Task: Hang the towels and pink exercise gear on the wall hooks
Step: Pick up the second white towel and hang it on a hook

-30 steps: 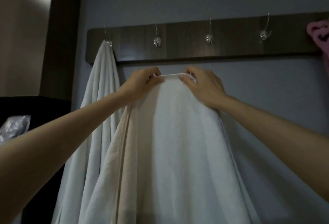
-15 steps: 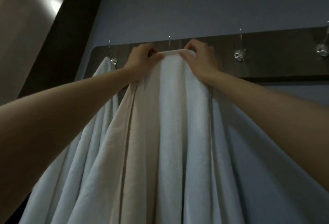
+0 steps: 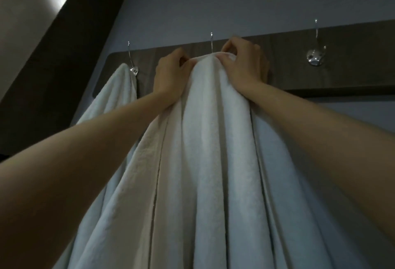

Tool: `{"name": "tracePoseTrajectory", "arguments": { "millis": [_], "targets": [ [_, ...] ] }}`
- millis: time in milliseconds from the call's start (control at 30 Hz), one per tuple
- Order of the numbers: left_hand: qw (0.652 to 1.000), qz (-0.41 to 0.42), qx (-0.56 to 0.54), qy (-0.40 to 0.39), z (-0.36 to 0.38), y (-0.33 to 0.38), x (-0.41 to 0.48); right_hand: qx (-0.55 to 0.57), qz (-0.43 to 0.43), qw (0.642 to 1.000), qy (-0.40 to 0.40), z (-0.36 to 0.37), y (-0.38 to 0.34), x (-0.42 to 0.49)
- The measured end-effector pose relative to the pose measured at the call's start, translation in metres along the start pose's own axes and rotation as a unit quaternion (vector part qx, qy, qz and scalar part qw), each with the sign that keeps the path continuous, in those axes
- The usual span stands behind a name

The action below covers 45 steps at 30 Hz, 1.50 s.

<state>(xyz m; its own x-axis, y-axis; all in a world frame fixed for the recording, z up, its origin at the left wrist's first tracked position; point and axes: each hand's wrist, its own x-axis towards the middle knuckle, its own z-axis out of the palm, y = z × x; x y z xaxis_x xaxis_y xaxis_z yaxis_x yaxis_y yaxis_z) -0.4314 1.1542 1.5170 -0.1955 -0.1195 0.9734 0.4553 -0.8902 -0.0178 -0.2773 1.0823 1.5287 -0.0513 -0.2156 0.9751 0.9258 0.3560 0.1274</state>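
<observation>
The top fold of the white towel [image 3: 203, 140] is pinched by the left grip [image 3: 171, 72] and the right grip [image 3: 241, 63], both curled into it, at the middle hook [image 3: 211, 42] on the board [image 3: 352, 59]. Whether cloth is caught over the hook cannot be told; if released uncaught, the towel's weight is judged likely to pull it down.

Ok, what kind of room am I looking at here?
Probably a bathroom or changing area: a dark wooden rail of metal hooks on the wall, one white towel hanging from the left hook, a second towel held at the middle hook.
</observation>
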Motion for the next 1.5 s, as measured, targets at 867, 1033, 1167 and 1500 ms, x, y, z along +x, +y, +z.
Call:
{"name": "tracePoseTrajectory", "arguments": {
  "millis": [867,1033,1167,1500],
  "targets": [
    [0.941,-0.164,-0.212,-0.205,-0.058,0.052,-0.156,0.268,0.203,0.93,-0.152,-0.058,-0.071,-0.15],
    [0.942,-0.192,-0.204,-0.185,-0.067,0.061,-0.225,0.291,0.23,0.906,-0.206,-0.07,-0.081,-0.199],
    [0.934,-0.215,-0.19,-0.212,-0.08,0.063,-0.277,0.299,0.235,0.893,-0.24,-0.083,-0.082,-0.239],
    [0.912,-0.279,-0.168,-0.251,-0.118,0.107,-0.385,0.246,0.273,0.882,-0.295,-0.124,-0.092,-0.335]
  ]
}}
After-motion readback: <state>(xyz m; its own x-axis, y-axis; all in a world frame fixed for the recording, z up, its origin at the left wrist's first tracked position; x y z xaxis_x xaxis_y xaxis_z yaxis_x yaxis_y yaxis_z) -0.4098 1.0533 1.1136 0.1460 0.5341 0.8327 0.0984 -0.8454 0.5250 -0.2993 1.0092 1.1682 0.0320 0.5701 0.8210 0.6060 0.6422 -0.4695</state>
